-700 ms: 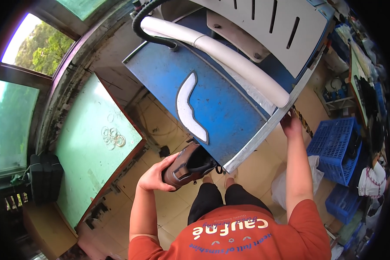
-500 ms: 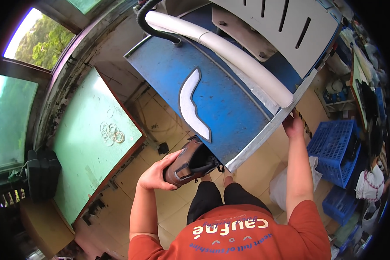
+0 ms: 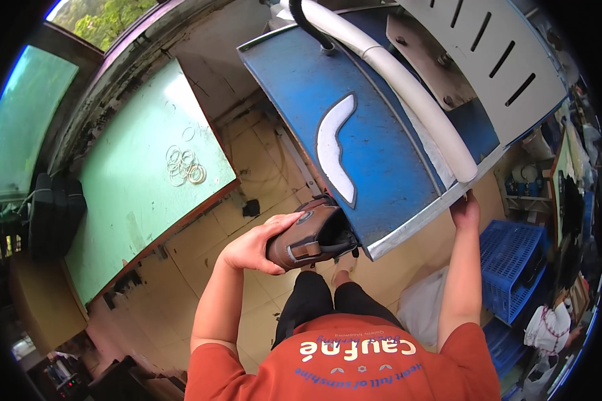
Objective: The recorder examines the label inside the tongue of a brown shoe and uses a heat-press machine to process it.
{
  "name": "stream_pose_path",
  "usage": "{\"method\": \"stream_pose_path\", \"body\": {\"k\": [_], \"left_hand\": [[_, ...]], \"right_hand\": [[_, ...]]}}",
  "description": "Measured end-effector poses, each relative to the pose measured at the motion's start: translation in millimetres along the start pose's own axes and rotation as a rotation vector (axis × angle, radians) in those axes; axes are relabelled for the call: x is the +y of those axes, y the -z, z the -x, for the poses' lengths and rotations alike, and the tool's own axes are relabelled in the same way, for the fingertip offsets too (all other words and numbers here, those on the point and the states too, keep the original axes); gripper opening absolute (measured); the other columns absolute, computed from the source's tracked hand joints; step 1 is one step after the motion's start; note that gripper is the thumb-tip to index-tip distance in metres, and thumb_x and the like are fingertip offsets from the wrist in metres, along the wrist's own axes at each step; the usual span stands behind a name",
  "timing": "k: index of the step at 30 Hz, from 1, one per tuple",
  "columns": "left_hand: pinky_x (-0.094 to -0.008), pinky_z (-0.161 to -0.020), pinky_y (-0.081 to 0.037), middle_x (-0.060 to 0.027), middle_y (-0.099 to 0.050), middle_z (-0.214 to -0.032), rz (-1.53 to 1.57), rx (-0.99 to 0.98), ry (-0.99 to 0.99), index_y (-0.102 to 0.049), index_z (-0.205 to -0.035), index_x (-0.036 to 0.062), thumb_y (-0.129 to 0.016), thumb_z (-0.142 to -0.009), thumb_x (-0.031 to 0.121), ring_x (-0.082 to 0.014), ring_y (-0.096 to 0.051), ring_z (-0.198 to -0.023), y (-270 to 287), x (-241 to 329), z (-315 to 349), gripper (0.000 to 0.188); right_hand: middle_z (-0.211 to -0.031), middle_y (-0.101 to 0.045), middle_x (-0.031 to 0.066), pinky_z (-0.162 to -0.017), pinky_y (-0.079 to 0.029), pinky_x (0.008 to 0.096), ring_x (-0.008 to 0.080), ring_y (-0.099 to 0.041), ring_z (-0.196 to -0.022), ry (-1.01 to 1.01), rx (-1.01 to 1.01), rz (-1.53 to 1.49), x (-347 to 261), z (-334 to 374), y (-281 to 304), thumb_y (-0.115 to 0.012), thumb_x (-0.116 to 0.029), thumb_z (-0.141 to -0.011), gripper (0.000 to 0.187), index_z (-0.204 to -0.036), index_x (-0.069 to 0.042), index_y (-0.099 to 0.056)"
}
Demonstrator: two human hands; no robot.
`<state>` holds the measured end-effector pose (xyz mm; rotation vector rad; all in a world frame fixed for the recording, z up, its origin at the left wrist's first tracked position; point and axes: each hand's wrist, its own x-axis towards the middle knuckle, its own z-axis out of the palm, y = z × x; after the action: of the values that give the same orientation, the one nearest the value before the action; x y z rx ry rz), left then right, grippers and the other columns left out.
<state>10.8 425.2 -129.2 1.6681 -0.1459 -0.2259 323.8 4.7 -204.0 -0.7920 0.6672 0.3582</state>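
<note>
My left hand (image 3: 261, 246) is closed around the heel end of a brown shoe (image 3: 305, 244) with a dark lining. The shoe is tilted at the left front corner of a blue machine table (image 3: 388, 220), its opening facing the table. On that table lies a curved white piece with a dark border (image 3: 330, 148). At the table's metal front edge (image 3: 425, 217), toward the right, is my right hand (image 3: 466, 212). Its fingers reach up to or under the edge and are mostly hidden, so I cannot tell what they touch.
A long white padded roll (image 3: 418, 93) and a slotted grey panel (image 3: 488, 47) occupy the machine's far side. Left stands a green table (image 3: 127, 220) bearing several thin rings (image 3: 184, 167). Blue crates (image 3: 512, 260) and a white bag (image 3: 425, 301) are at the right.
The whole view has shifted, so the machine and green table appear displaced. My left hand still holds the shoe beside the table corner, and my right hand stays at the front edge.
</note>
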Motion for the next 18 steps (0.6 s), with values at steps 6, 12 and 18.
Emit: {"method": "stream_pose_path", "body": {"k": [6,12,18], "left_hand": [[-0.0365,-0.101,-0.025,-0.0186,-0.039,-0.131,0.01,0.006,-0.029,-0.033,-0.13,-0.0048,-0.077,-0.048,0.027,-0.0294,-0.036,-0.122,-0.3,-3.2,0.3,0.098],[-0.0362,-0.102,-0.024,-0.0181,-0.039,-0.131,-0.011,-0.004,-0.021,-0.032,-0.13,-0.0046,-0.077,-0.047,0.027,-0.0292,-0.035,-0.122,0.2,-1.0,1.8,0.099],[-0.0361,-0.102,-0.025,-0.0183,-0.04,-0.13,-0.011,-0.01,-0.031,-0.032,-0.13,-0.0046,-0.077,-0.046,0.026,-0.0293,-0.035,-0.122,0.3,-2.0,-0.2,0.1]], "right_hand": [[-0.135,-0.032,0.0176,-0.104,-0.023,0.0425,0.0303,-0.031,-0.124,-0.006,-0.032,0.032,-3.2,-1.8,1.2,-0.03,-0.028,-0.095,0.045,-0.132,-0.002,-0.028],[-0.121,-0.047,0.0136,-0.098,-0.034,0.0384,0.0264,-0.044,-0.112,-0.016,-0.011,0.062,-1.9,-4.3,2.5,-0.034,-0.022,-0.094,0.035,-0.121,-0.001,-0.042],[-0.127,-0.041,0.0154,-0.101,-0.029,0.0398,0.0277,-0.039,-0.118,-0.036,-0.041,0.003,-7.3,-13.9,11.8,-0.032,-0.025,-0.094,0.039,-0.126,-0.002,-0.037]]}}
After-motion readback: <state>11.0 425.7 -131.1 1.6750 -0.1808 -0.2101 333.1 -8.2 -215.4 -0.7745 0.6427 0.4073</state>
